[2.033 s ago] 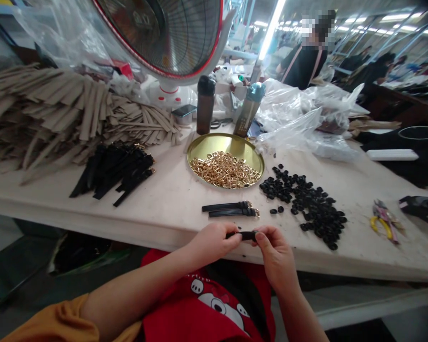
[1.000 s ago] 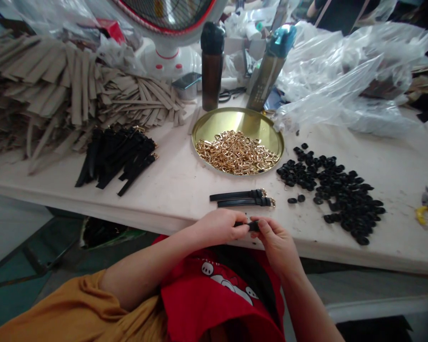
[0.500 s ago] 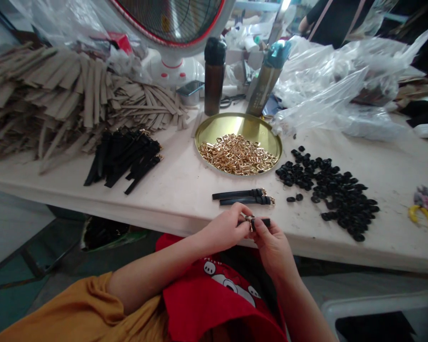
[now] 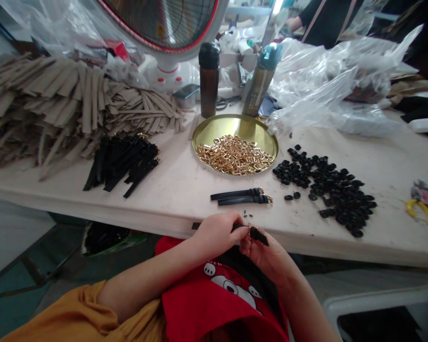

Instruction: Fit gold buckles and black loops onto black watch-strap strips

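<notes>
A black strap (image 4: 259, 235) with a gold buckle is held between my two hands at the table's front edge. My left hand (image 4: 223, 232) is closed round its middle, and the strap's tail sticks out to the left. My right hand (image 4: 264, 254) grips it near the buckle, where a short black end shows above the fingers. Just beyond my hands lie two finished-looking black buckled straps (image 4: 240, 195), side by side. A few tiny black bits (image 4: 248, 214) lie between them and my hands. Gold buckles (image 4: 237, 154) are heaped in a round golden tray (image 4: 231, 122).
Small black loops (image 4: 328, 185) are spread at right, with yellow-handled pliers (image 4: 421, 211) farther over. Black straps (image 4: 123, 159) and beige strips (image 4: 57, 95) are piled at left. A fan (image 4: 164, 28), two bottles (image 4: 209, 80) and plastic bags (image 4: 321, 85) stand behind. A person works beyond.
My hands have come down slightly toward me. The strap has turned, its tail now showing at left and its buckle end tilting down to the right. Tiny black bits now show on the table.
</notes>
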{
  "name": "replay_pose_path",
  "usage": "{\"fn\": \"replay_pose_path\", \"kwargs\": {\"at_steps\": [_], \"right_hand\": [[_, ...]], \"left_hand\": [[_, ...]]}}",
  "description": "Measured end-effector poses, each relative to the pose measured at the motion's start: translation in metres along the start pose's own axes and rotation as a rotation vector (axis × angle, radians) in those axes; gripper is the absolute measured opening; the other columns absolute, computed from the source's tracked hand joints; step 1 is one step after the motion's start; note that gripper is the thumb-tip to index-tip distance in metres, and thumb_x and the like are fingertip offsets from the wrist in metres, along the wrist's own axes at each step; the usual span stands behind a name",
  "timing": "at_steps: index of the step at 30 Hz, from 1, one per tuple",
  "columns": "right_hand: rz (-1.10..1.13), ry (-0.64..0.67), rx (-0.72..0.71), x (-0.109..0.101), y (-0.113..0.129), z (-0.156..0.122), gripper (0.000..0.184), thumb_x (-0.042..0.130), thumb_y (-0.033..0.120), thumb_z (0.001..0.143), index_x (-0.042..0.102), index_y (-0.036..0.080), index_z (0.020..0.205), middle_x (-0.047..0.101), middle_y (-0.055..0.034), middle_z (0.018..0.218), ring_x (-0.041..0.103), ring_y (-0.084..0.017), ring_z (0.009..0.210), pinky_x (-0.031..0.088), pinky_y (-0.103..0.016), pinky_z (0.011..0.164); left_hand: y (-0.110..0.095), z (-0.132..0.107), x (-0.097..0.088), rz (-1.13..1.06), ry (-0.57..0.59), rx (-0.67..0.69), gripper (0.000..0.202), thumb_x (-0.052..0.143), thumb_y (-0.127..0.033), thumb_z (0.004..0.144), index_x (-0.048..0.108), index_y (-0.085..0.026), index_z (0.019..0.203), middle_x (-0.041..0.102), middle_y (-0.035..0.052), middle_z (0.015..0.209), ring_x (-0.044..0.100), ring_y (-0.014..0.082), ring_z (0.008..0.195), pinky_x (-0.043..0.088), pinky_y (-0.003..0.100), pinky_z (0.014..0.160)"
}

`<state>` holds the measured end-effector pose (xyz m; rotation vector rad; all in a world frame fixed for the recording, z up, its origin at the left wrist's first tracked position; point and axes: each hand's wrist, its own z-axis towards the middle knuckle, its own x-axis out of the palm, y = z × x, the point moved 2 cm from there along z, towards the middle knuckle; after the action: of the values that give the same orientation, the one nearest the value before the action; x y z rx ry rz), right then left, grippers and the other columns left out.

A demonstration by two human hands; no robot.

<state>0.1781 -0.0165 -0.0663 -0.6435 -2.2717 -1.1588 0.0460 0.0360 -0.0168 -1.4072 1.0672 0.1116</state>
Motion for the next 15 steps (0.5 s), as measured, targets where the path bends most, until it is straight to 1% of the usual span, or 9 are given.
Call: {"fn": "replay_pose_path", "kwargs": {"at_steps": [2,5,10,13,15], "right_hand": [[0.038,0.006,0.035,-0.001,0.001,0.000,0.018,0.065,0.037,0.073,0.062,0.020,0.077,0.055,0.0016,0.067,0.048,-0.009,0.056,0.045,-0.022,0.056],[0.049,0.016,0.047,-0.003,0.002,0.000,0.017,0.063,0.036,0.074,0.061,0.021,0.080,0.055,0.0009,0.070,0.049,-0.011,0.061,0.044,-0.024,0.058],[0.068,0.040,0.047,-0.003,0.004,-0.004,0.016,0.067,0.035,0.070,0.058,0.021,0.070,0.046,0.0024,0.062,0.041,-0.011,0.056,0.039,-0.024,0.054],[0.132,0.064,0.046,-0.003,0.007,-0.007,0.022,0.068,0.037,0.068,0.054,0.020,0.063,0.039,0.0042,0.057,0.034,-0.010,0.052,0.036,-0.023,0.051],[0.156,0.050,0.029,-0.004,0.009,-0.007,0.024,0.067,0.037,0.068,0.053,0.020,0.062,0.036,0.0051,0.055,0.032,-0.009,0.050,0.035,-0.023,0.050]], "left_hand": [[0.001,0.002,0.001,-0.015,0.045,-0.002,0.025,0.044,-0.042,0.082,0.059,-0.021,0.084,0.065,0.0017,0.081,0.058,0.0184,0.077,0.039,0.027,0.064],[0.002,0.007,0.001,-0.056,0.075,-0.014,0.026,0.045,-0.042,0.081,0.060,-0.021,0.086,0.065,0.0020,0.083,0.058,0.0180,0.078,0.039,0.026,0.066],[0.001,0.012,-0.005,-0.206,0.212,0.000,0.024,0.051,-0.040,0.078,0.060,-0.018,0.083,0.064,0.0007,0.082,0.056,0.0144,0.076,0.039,0.022,0.065],[0.003,0.011,-0.011,-0.207,0.250,-0.013,0.022,0.052,-0.038,0.077,0.058,-0.017,0.080,0.061,-0.0012,0.075,0.053,0.0122,0.069,0.037,0.021,0.060],[0.005,0.008,-0.014,-0.197,0.267,-0.045,0.021,0.052,-0.037,0.076,0.056,-0.016,0.078,0.058,-0.0023,0.071,0.051,0.0112,0.065,0.035,0.020,0.057]]}}
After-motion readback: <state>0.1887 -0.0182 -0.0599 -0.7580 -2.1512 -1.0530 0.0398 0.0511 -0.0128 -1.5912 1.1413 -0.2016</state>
